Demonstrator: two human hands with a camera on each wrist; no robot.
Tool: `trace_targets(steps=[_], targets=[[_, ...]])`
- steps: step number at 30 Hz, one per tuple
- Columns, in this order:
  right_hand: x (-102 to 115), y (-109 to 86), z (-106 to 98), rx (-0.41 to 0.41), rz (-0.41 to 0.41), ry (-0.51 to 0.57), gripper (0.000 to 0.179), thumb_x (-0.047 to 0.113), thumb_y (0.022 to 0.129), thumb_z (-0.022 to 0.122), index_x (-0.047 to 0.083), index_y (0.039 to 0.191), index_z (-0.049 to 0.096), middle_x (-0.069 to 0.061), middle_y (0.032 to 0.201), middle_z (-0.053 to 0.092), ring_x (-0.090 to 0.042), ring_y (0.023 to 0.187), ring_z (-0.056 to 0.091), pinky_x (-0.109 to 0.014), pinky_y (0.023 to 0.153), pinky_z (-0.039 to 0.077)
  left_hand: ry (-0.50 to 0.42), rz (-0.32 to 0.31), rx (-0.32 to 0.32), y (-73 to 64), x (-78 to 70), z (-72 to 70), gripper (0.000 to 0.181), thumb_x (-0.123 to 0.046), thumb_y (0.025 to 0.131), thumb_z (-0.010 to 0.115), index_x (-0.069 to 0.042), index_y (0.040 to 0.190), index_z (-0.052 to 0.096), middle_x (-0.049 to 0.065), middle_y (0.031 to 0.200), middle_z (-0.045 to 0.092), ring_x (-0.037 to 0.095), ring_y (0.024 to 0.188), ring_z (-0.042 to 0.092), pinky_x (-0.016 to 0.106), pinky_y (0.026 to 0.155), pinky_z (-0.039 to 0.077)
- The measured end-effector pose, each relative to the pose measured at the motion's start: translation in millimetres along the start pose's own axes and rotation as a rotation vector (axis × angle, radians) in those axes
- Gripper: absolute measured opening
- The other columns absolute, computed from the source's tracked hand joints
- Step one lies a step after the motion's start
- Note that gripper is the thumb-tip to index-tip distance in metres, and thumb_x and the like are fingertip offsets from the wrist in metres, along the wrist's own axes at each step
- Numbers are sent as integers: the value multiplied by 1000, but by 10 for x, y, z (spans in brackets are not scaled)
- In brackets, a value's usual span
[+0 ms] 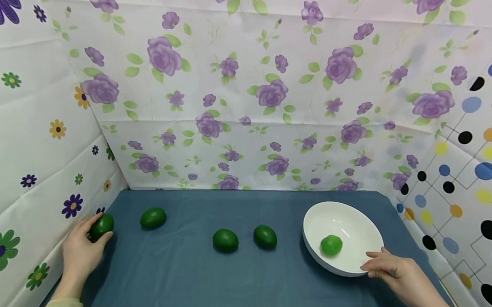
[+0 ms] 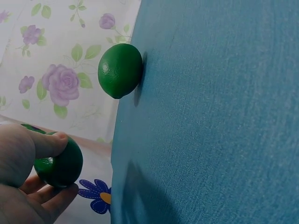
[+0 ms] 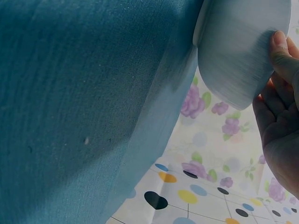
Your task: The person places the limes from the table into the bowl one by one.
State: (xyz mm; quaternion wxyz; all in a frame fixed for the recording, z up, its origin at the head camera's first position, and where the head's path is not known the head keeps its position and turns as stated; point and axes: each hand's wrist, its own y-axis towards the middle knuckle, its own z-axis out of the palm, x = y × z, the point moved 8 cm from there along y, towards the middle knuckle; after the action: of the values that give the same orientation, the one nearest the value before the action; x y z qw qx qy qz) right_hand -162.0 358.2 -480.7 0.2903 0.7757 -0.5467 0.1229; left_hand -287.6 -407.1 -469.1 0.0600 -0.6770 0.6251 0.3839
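Note:
At the table's left edge my left hand [image 1: 83, 249] grips a dark green lime [image 1: 101, 227] between thumb and fingers. The left wrist view shows the same lime [image 2: 63, 163] held off the blue surface, the thumb over its top and fingers beneath. My right hand [image 1: 400, 270] pinches the near right rim of a white bowl [image 1: 356, 222], its thumb on the outer wall [image 3: 238, 51]. Inside the bowl lies a smaller, brighter green fruit [image 1: 331, 245]. Another dark green lime [image 1: 153, 218] lies just right of the left hand.
Two more dark green limes [image 1: 225, 241] [image 1: 265, 237] lie mid-table, left of the bowl. A blue cloth [image 1: 185, 282] covers the table. Floral sheeting [image 1: 244, 90] stands along the back, with patterned sheets at the left [image 1: 34, 147] and right [image 1: 467, 200] sides.

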Motion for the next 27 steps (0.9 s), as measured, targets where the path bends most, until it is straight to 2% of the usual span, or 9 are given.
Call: trace_targets(steps=[9,20,22,24,27], targets=[[-23,-6,1,13,21,-4,39,4,82,89,37,100,84,21,103,78,-4,117,70,0,107,23,1,6,-7,-2,-17,20,61,-3,97,79,5,152,55,39,146,51,60,127,50,73,96,40],[-7,4,-12,1,30,-16,37,4,82,89,36,100,85,22,102,78,-8,117,71,0,107,24,-16,16,-7,-39,-129,31,61,-5,97,80,4,152,55,39,144,52,59,123,52,70,90,45],[-2,-1,-10,-3,23,-13,38,3,81,89,36,100,85,22,102,78,-7,117,71,-1,108,24,-12,18,-11,-44,-151,29,61,-6,97,81,3,151,57,37,144,53,58,121,54,56,86,51],[1,-4,-8,-5,19,-11,38,3,81,89,35,100,85,22,101,78,-7,117,71,-1,108,24,-16,24,-18,-50,-172,27,60,-7,96,82,3,150,58,36,144,54,56,120,56,34,80,52],[-2,-8,-4,-4,20,-11,37,3,81,89,35,100,85,23,102,78,-6,117,71,-1,108,24,-23,31,-34,-62,-212,25,59,-7,93,85,2,147,62,34,143,56,53,118,59,7,69,36]])
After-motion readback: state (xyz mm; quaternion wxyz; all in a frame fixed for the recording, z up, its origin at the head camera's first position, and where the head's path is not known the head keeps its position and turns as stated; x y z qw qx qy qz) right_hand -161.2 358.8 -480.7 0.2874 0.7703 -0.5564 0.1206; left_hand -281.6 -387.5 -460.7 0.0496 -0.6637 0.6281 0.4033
